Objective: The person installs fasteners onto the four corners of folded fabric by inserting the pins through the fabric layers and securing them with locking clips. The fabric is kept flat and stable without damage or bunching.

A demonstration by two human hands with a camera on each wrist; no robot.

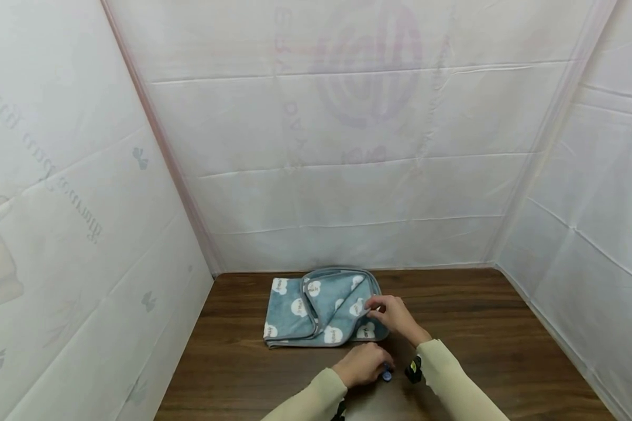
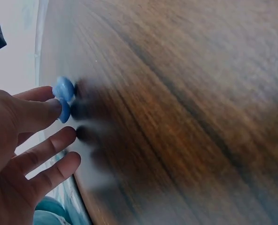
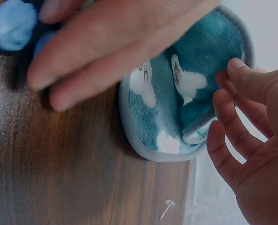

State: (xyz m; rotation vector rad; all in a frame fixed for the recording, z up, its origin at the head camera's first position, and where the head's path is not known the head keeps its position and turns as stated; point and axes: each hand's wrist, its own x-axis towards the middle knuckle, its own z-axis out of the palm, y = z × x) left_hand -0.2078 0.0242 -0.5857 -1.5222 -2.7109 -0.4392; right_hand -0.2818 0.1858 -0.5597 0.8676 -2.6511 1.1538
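A blue-grey fleece blanket [image 1: 289, 313] with white cloud prints and grey edging lies folded on the table, one flap turned over. My right hand [image 1: 395, 316] pinches the blanket's edge at its right side between thumb and fingers; in the right wrist view that corner [image 3: 204, 89] is lifted. In front of the blanket, my left hand [image 1: 366, 363] is low over the table, its thumb and index finger pinching small blue rounded pieces [image 2: 64, 88]. One blue piece [image 3: 13, 23] shows a swirled surface in the right wrist view; another is partly hidden by the fingers.
The brown wood-grain table [image 1: 490, 339] is enclosed by white printed sheets [image 1: 358, 193] at the back and both sides. A small pin-like thing [image 3: 167, 205] appears near the table's edge in the right wrist view.
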